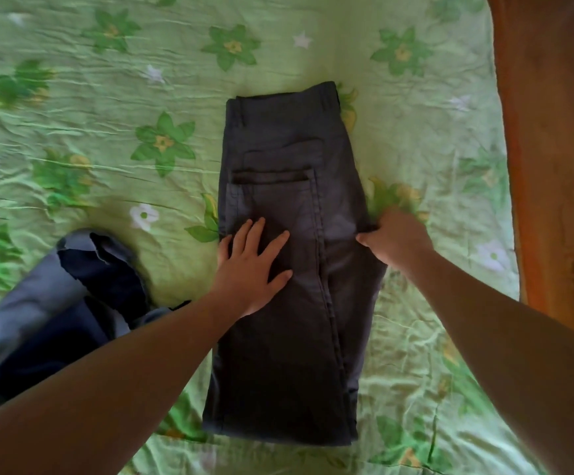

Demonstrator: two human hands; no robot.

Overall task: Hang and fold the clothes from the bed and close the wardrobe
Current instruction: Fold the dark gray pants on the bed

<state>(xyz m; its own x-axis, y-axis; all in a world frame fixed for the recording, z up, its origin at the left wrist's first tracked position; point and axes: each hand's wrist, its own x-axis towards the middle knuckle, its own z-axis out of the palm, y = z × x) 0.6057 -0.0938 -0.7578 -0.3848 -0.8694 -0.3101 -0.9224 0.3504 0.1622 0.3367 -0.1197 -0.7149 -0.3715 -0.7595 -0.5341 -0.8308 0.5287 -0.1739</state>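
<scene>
- Two hands on dark trousers [289, 269], lying folded lengthwise on green floral bedspread [107, 97]
- left hand [251, 265] flat, fingers spread
- right hand [393, 240] apparently pinching trouser edge; blurred
- dark garment [56, 313] heaped left

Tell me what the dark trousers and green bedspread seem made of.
Dark trousers: matte woven cloth, likely cotton twill; stitched seams and a patch pocket, no sheen.
Green bedspread: thin printed fabric, perhaps cotton or polyester; fine crinkles, slight sheen.
</scene>
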